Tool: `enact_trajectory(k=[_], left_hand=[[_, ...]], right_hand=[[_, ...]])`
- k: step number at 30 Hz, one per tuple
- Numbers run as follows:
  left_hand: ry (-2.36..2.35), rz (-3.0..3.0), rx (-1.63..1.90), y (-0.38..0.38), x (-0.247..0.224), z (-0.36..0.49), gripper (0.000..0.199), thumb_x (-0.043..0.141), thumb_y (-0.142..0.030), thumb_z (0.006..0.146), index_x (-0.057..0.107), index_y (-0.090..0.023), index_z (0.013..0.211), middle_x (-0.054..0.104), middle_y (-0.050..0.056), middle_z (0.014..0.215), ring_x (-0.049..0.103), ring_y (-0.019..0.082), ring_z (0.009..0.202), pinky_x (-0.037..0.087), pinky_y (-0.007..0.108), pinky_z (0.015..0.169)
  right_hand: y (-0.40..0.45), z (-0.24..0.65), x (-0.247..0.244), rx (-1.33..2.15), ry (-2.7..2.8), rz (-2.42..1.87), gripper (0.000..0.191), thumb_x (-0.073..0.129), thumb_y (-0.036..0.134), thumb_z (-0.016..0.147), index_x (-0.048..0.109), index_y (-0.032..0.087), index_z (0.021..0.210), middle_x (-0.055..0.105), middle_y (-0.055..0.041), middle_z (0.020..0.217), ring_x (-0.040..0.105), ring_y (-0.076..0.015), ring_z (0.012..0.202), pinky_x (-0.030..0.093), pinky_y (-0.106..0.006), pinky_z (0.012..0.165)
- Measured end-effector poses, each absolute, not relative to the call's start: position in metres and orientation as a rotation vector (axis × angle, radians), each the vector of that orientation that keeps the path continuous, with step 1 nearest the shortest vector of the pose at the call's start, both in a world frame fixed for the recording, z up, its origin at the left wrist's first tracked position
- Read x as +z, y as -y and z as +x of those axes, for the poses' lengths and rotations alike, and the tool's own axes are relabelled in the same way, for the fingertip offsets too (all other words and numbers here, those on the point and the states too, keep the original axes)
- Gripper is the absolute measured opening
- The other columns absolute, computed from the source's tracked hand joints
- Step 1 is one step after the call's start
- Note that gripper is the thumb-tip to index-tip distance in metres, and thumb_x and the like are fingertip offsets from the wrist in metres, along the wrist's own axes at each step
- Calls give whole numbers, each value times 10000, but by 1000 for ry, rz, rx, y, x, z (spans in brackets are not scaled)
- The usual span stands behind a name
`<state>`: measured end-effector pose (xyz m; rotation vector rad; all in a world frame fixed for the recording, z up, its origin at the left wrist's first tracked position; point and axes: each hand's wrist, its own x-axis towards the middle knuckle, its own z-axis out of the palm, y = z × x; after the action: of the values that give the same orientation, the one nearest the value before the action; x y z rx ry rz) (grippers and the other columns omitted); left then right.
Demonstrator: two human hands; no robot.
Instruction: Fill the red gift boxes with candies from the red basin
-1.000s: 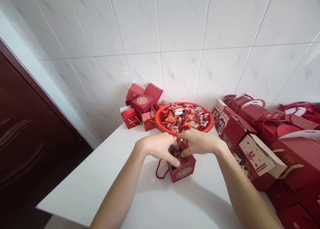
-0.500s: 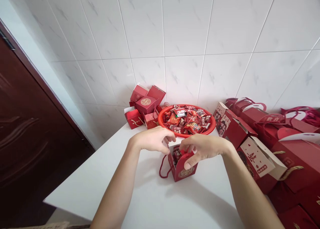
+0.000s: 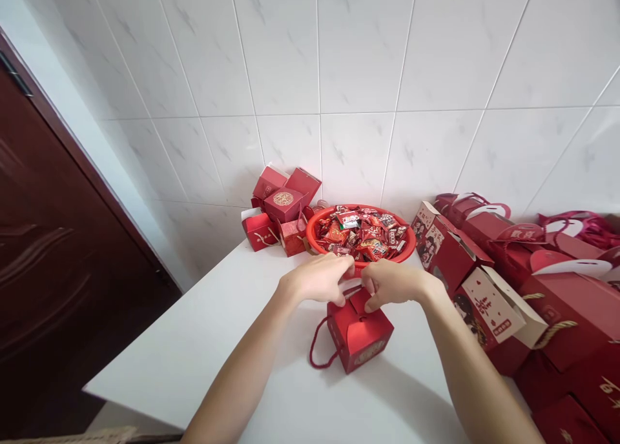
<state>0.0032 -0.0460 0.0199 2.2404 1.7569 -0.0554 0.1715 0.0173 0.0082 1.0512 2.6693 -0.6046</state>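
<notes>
A small red candy box (image 3: pixel 361 337) stands on the white table (image 3: pixel 271 366), its near flap folded down over the top. A dark red cord handle (image 3: pixel 314 350) loops from its left side. At the box's far left top edge, my left hand (image 3: pixel 322 277) has curled fingers pinching the card. My right hand (image 3: pixel 394 281) holds the far flap, thumb pressed near the middle of the top. A striped wrapper edge shows through the gap under my left fingers. Some fingertips are hidden behind the flap.
Behind the hands is a red basin (image 3: pixel 411 241) full of wrapped candies (image 3: pixel 361 231). Several red boxes (image 3: pixel 283 202) are piled at the back left. Many larger red gift boxes (image 3: pixel 571 308) crowd the right side. A tiled wall (image 3: pixel 358 147) borders the back; a dark door (image 3: pixel 62 270) is left.
The box's near flap has gone from upright to folded down, covering most of the candies inside. My left hand moved right, and both hands are now closer together at the far edge.
</notes>
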Motion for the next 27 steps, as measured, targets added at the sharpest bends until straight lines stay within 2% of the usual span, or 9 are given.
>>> enact_trajectory(k=[4, 7, 10, 17, 22, 24, 27], left_hand=[[-1473, 2215, -158, 45, 17, 0, 299, 768, -377, 693, 661, -208, 915, 706, 20, 886, 647, 212, 826, 403, 264, 576], [-1471, 2168, -220, 44, 13, -1, 419, 766, -571, 677, 689, -217, 888, 694, 24, 869, 633, 218, 829, 404, 262, 575], [-1412, 2160, -203, 45, 12, 1, 467, 739, -653, 677, 658, -211, 803, 664, 11, 787, 609, 194, 751, 387, 260, 563], [-1270, 2247, -50, 61, 15, 25, 535, 738, -687, 678, 505, -206, 647, 571, -7, 692, 515, 149, 619, 339, 277, 524], [-1357, 2245, -120, 74, 15, 38, 654, 602, -773, 742, 349, -216, 511, 507, 22, 625, 501, 176, 590, 297, 307, 511], [-1379, 2263, -136, 74, 13, 39, 598, 605, -728, 761, 408, -212, 532, 567, 46, 704, 556, 206, 664, 327, 305, 531], [-1429, 2298, -174, 71, 9, 38, 388, 662, -567, 763, 576, -199, 678, 643, 77, 888, 622, 255, 856, 378, 288, 576]], right_hand=[[-14, 168, 7, -668, -2681, 979, 236, 823, 277, 663, 607, 187, 695, 650, -13, 773, 568, -164, 650, 350, -264, 545], [-14, 171, 7, -655, -2683, 955, 258, 827, 301, 660, 597, 185, 672, 640, -10, 744, 538, -151, 607, 340, -265, 524], [-15, 174, 6, -662, -2696, 910, 238, 826, 314, 658, 638, 184, 726, 651, -6, 756, 554, -157, 630, 345, -260, 521], [-14, 178, 7, -760, -2716, 859, 238, 811, 292, 655, 723, 178, 845, 706, -13, 814, 617, -174, 699, 385, -244, 553], [-9, 198, 5, -751, -2754, 989, 307, 750, 198, 716, 713, 149, 1017, 726, -79, 975, 667, -210, 840, 464, -255, 630], [-2, 208, 7, -789, -2771, 1020, 304, 692, 203, 785, 700, 144, 1083, 730, -97, 1008, 678, -212, 861, 488, -267, 666], [12, 224, 9, -839, -2796, 1032, 303, 622, 285, 869, 686, 162, 1138, 729, -108, 1076, 686, -219, 898, 510, -288, 721]])
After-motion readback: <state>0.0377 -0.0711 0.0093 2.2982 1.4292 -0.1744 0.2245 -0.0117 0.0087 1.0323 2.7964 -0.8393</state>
